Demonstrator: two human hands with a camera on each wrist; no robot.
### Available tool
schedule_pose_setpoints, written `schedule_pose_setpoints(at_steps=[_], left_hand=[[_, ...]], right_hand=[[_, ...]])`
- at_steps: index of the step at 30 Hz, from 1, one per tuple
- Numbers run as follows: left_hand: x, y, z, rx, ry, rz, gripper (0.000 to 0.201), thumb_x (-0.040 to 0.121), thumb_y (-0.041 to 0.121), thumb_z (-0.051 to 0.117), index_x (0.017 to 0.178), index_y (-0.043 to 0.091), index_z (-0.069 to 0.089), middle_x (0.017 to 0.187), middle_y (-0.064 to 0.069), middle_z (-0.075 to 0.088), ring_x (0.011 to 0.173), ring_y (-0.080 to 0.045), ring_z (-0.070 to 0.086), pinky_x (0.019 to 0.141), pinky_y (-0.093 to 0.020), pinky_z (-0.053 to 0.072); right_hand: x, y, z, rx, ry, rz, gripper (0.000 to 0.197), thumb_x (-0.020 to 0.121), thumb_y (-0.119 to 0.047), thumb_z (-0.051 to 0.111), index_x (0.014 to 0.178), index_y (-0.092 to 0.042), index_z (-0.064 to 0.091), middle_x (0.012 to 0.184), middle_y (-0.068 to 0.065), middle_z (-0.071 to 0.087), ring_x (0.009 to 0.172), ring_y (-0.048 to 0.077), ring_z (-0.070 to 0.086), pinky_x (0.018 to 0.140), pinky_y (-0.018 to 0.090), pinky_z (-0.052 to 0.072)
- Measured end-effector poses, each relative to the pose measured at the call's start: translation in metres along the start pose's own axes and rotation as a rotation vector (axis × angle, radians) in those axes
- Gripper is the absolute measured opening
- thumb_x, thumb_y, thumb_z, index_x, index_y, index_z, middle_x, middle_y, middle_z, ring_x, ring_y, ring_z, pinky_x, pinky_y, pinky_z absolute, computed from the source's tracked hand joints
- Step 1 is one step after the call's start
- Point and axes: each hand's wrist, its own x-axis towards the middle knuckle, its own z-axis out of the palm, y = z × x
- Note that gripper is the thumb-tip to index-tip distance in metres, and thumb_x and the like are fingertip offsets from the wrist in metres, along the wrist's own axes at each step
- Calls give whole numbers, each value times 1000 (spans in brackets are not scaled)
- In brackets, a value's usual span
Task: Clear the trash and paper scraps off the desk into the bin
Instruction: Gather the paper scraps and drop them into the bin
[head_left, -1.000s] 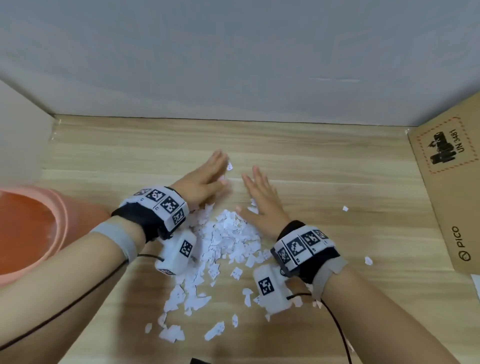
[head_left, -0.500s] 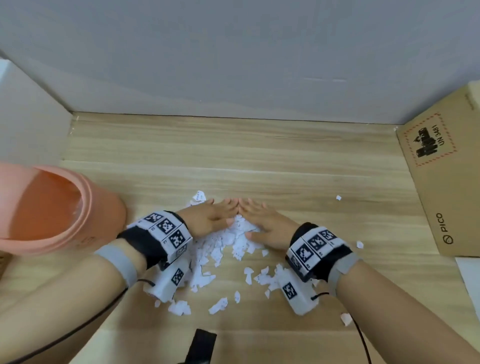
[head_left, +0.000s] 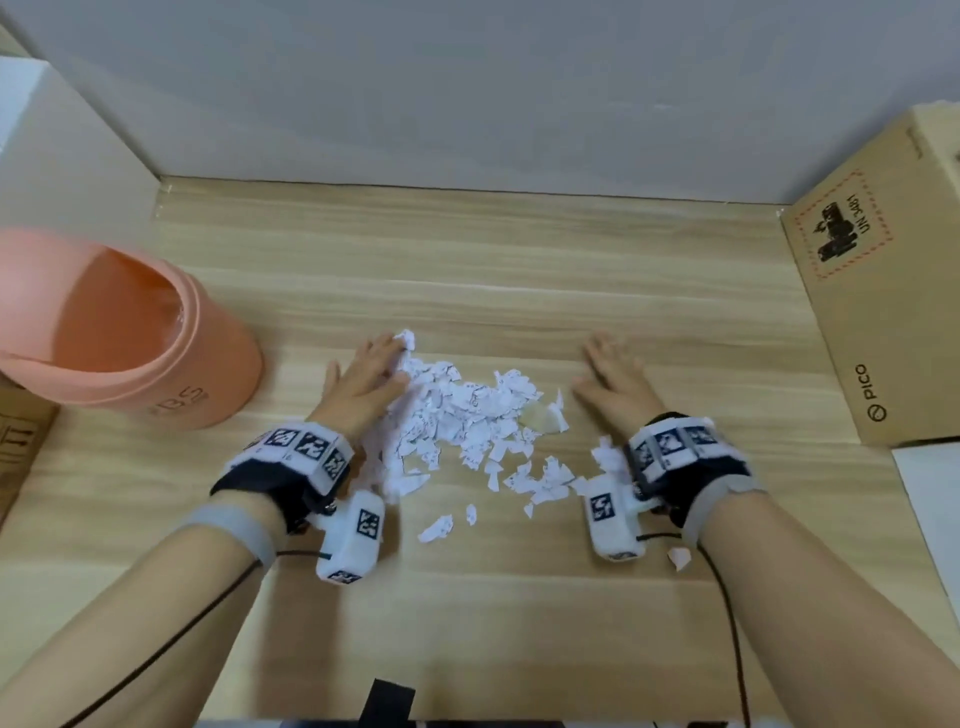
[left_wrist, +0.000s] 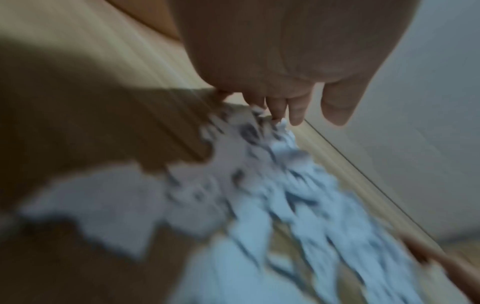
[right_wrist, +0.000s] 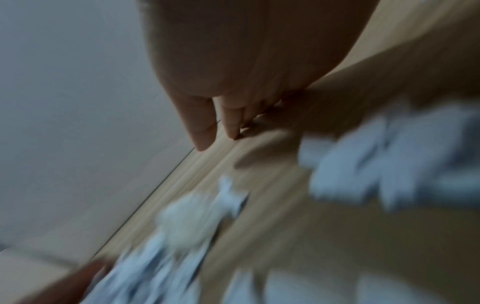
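A heap of torn white paper scraps (head_left: 457, 415) lies mid-desk, blurred in the left wrist view (left_wrist: 272, 195) and the right wrist view (right_wrist: 182, 236). My left hand (head_left: 366, 376) lies flat with straight fingers (left_wrist: 293, 111) against the heap's left edge, touching the scraps. My right hand (head_left: 615, 376) rests flat on the bare wood right of the heap, fingers (right_wrist: 205, 127) straight, apart from most scraps. An orange bin (head_left: 135, 395) stands at the left, mouth tilted toward me. It looks empty.
A cardboard box (head_left: 883, 291) stands at the right edge, with a white sheet (head_left: 935, 499) just below it. A white panel (head_left: 57, 171) stands behind the bin, another carton (head_left: 21, 441) at far left. Stray scraps (head_left: 439, 527) lie toward the desk's front.
Both hands, fingertips together over the heap half a second ago, have spread apart: the left to the heap's left edge, the right onto bare wood. The view has shifted, showing more of the bin.
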Motion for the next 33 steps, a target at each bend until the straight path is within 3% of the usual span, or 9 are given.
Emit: schedule_pose_setpoints(at_steps=[4, 6, 9, 12, 14, 18, 24, 27, 33], left_hand=[[-5, 31, 36, 113, -256, 148, 47, 98, 34, 34, 144, 27, 26, 157, 7, 12, 143, -3, -1, 114, -33, -14], [-16, 29, 35, -33, -227, 109, 48, 96, 34, 39, 142, 29, 28, 154, 10, 21, 140, -1, 9, 118, -36, -6], [-39, -3, 16, -287, 23, -10, 52, 91, 41, 46, 141, 35, 31, 149, 18, 27, 142, -6, 20, 119, -44, 11], [-65, -43, 2, -277, 261, -82, 51, 94, 33, 45, 141, 31, 29, 153, 13, 19, 143, -2, 6, 120, -43, -3], [-77, -59, 6, -135, 290, -82, 48, 97, 30, 38, 143, 30, 24, 157, 8, 10, 141, 0, -1, 116, -36, -14], [-76, -51, 34, 79, 185, -36, 71, 82, 60, 17, 146, 31, 5, 153, 16, -9, 139, 2, -15, 110, -30, -21], [-48, 1, 76, 227, -228, 121, 73, 82, 61, 9, 143, 30, -18, 149, 13, -28, 138, -4, -26, 105, -34, -27], [-44, 8, 57, 42, -227, 122, 85, 70, 72, 16, 136, 36, -22, 144, 20, -27, 137, -1, -25, 110, -37, -22], [-78, -39, 4, 284, -225, -8, 151, 27, 86, 59, 132, 33, -35, 145, 8, -41, 131, -9, -41, 108, -38, -25]], right_hand=[[-28, -38, 39, 62, -217, -169, 58, 94, -31, 41, 144, -20, 13, 156, -3, 2, 143, 12, -5, 116, 33, -7], [-44, -38, 46, 305, -218, -159, 58, 92, -30, 47, 142, -24, 21, 153, -9, 14, 143, 9, 7, 119, 34, 5], [-72, -16, 43, 563, 156, 0, 56, 90, -28, 53, 139, -35, 27, 143, -25, 18, 140, 5, 16, 116, 33, 16], [-92, 29, 37, 445, 547, 234, 56, 89, -24, 52, 140, -27, 28, 154, -10, 16, 143, 12, 13, 119, 46, 12], [-97, 53, 37, 310, 619, 418, 60, 88, -33, 48, 142, -23, 24, 157, 0, 10, 145, 18, 5, 118, 50, 3], [-89, 39, 60, 144, 523, 506, 63, 90, -43, 36, 144, -18, 18, 157, 5, 0, 145, 20, -5, 117, 43, -6], [-72, -45, 115, 164, 286, 33, 58, 95, -40, 31, 145, -26, 4, 154, -8, -12, 142, 9, -16, 114, 33, -14], [-67, -44, 104, 368, 310, -87, 59, 93, -41, 38, 143, -33, 6, 152, -16, -8, 143, 8, -11, 116, 38, -9], [-59, 41, 20, 278, 638, 393, 63, 86, -31, 48, 143, -25, 21, 157, 1, 4, 145, 17, 2, 117, 49, -2]])
